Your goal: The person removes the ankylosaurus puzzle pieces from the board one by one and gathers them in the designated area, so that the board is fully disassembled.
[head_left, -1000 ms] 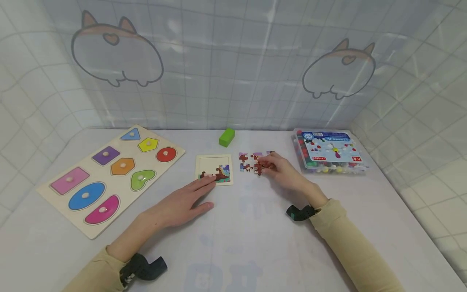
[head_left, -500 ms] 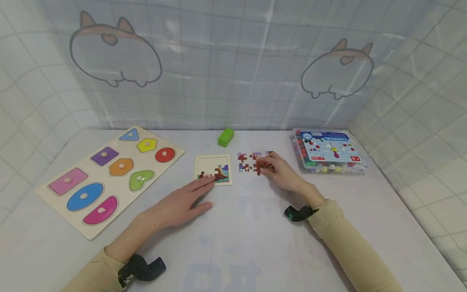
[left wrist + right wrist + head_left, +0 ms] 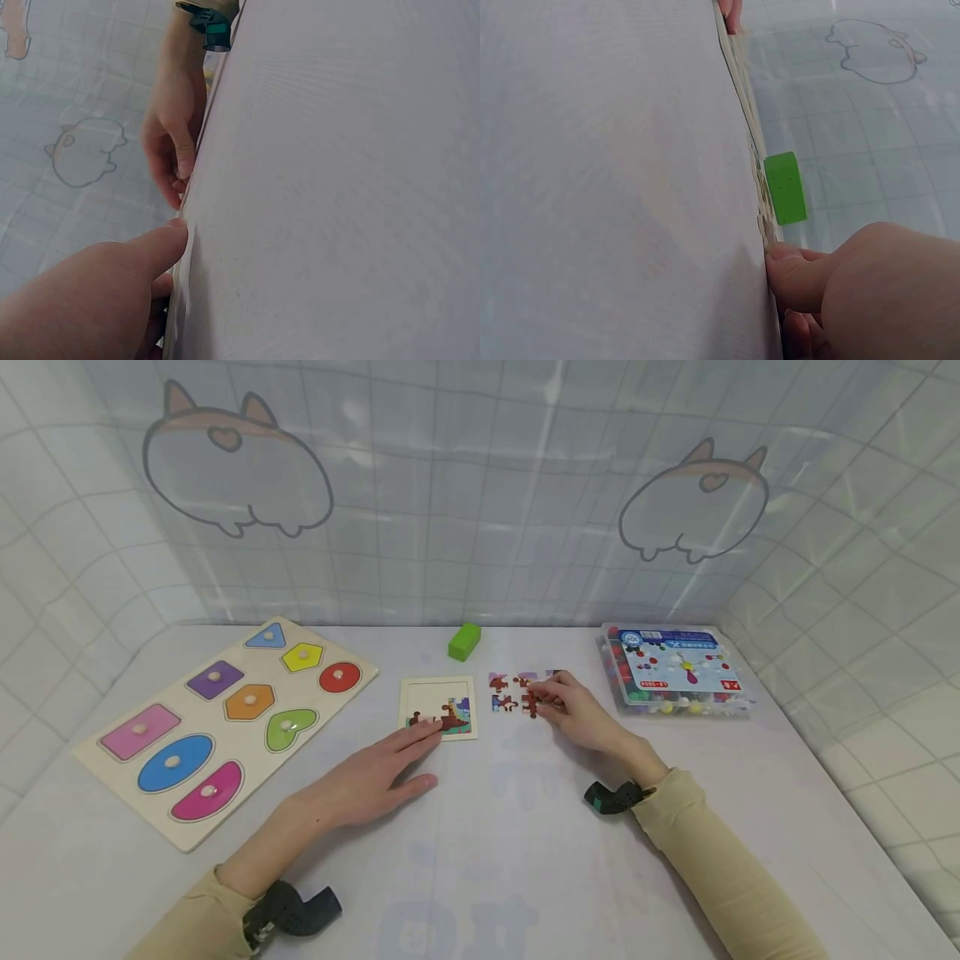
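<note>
In the head view my left hand (image 3: 360, 781) lies with straight fingers across the lower left of a small wooden puzzle tray (image 3: 438, 680). Part of a brown animal picture (image 3: 454, 720) fills the tray's lower and right side; the fingers cover some of it. To the tray's right, several loose jigsaw pieces (image 3: 504, 702) lie in rows. My right hand (image 3: 581, 717) pinches a brown jigsaw piece (image 3: 530, 705) between thumb and fingers, down at table level, and partly hides the pieces behind it. The right wrist view shows the thumb (image 3: 799, 277) at the piece's edge.
A green block (image 3: 465, 642) stands behind the tray. On the left lies a wooden shape board (image 3: 258, 760) with knobbed coloured shapes. At the back right sits a clear plastic box (image 3: 678, 672) of coloured parts. Patterned curtain walls (image 3: 480, 493) enclose the table's back and sides.
Both hands stay almost in place. The jigsaw piece at my right fingertips has shifted very slightly. The head view has drifted a little.
</note>
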Demonstrator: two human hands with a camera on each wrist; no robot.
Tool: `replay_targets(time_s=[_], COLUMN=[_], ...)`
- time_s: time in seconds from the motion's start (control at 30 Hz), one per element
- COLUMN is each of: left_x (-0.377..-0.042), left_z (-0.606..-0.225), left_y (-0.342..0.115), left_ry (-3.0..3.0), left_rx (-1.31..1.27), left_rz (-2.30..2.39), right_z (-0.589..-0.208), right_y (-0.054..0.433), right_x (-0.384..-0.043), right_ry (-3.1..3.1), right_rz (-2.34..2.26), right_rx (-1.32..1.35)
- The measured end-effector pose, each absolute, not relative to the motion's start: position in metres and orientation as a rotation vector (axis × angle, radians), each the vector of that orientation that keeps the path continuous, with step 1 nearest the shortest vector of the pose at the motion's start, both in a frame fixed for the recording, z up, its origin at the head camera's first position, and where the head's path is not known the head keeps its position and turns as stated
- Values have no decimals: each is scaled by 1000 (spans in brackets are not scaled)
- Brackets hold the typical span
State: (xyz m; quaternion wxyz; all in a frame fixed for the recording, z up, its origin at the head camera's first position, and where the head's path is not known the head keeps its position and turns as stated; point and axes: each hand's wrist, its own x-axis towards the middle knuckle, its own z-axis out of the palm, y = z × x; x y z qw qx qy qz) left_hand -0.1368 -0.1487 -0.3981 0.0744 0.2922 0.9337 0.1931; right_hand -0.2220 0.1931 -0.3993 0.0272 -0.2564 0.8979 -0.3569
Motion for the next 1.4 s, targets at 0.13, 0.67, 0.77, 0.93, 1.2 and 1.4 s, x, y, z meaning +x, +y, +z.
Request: replay_targets(time_s=[0.13, 0.67, 0.77, 0.93, 1.2, 1.4], left_x=[-137, -136, -136, -137, -138, -142], left_z=[-398, -398, -398, -399, -394, -391], left_y=[-148, -148, -148, -147, -140, -131], left_ry=[2798, 2820, 2818, 2826, 2853, 2884], left_rx=[874, 891, 890, 897, 868, 925], left_rz=[585, 583, 583, 584, 533, 446], right_z=[-401, -401, -402, -401, -402, -405], right_y=[194, 194, 193, 193, 194, 194], right_x=[-224, -223, -223, -223, -226, -227], right_ry=[2781, 2776, 2778, 2778, 2789, 2798], right_rz=[-1105, -1122, -1120, -1123, -1117, -1116], right_rx=[-772, -721, -718, -708, -699, -679])
